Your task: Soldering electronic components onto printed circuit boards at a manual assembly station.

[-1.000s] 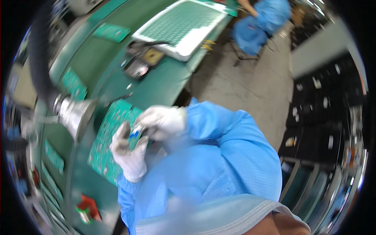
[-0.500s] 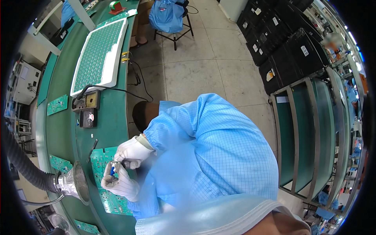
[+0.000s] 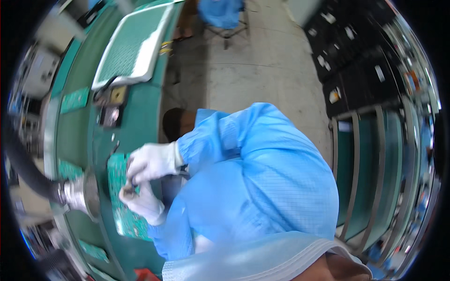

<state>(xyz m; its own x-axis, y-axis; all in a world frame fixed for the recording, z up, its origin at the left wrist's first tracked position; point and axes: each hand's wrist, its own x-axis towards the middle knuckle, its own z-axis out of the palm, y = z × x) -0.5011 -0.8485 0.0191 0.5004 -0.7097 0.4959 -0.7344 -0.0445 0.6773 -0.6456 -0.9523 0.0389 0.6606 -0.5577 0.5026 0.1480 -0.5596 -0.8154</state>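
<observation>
Board (image 3: 125,219) on green counter (image 3: 140,110), gloved left hand (image 3: 143,203) and right hand (image 3: 153,161) close together over it, fingers half-curled, anything held too blurred to tell, nozzle (image 3: 84,194) beside board

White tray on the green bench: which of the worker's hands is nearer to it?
Right. The right hand is below the white tray in the picture, well apart from it; the left hand is lower down, farther away.
</observation>
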